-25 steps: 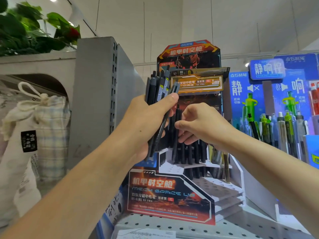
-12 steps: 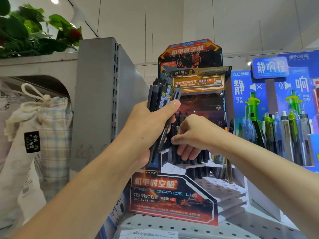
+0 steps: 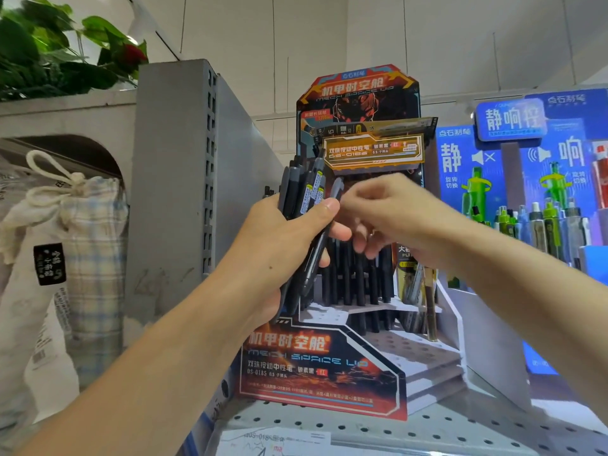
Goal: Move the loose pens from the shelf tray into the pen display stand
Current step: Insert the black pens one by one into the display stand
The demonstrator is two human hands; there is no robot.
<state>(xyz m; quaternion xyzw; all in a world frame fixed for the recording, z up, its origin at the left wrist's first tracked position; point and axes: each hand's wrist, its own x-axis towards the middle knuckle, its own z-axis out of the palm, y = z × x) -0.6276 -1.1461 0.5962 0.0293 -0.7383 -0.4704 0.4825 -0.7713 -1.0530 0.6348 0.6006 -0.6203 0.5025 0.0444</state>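
My left hand [image 3: 279, 245] grips a bundle of dark pens [image 3: 301, 192] upright, just left of the pen display stand [image 3: 316, 366]. The stand is a tiered cardboard rack printed in red and orange. Several black pens [image 3: 358, 274] stand in its upper tier, and the lower perforated steps [image 3: 424, 353] hold none. My right hand [image 3: 388, 212] is blurred in front of the stand's upper tier. Its thumb and forefinger pinch the top of one pen [image 3: 336, 187] that sticks out at the right of the bundle. The shelf tray is not in view.
A blue display [image 3: 526, 166] with green and white pens [image 3: 543, 225] stands to the right. A grey shelf upright [image 3: 171, 179] rises on the left, with a checked cloth bag [image 3: 82, 232] beyond it. The stand sits on a perforated metal shelf [image 3: 427, 429].
My right hand has risen from the pens standing in the stand's upper tier to the top of the bundle. My left hand has kept its grip on the bundle.
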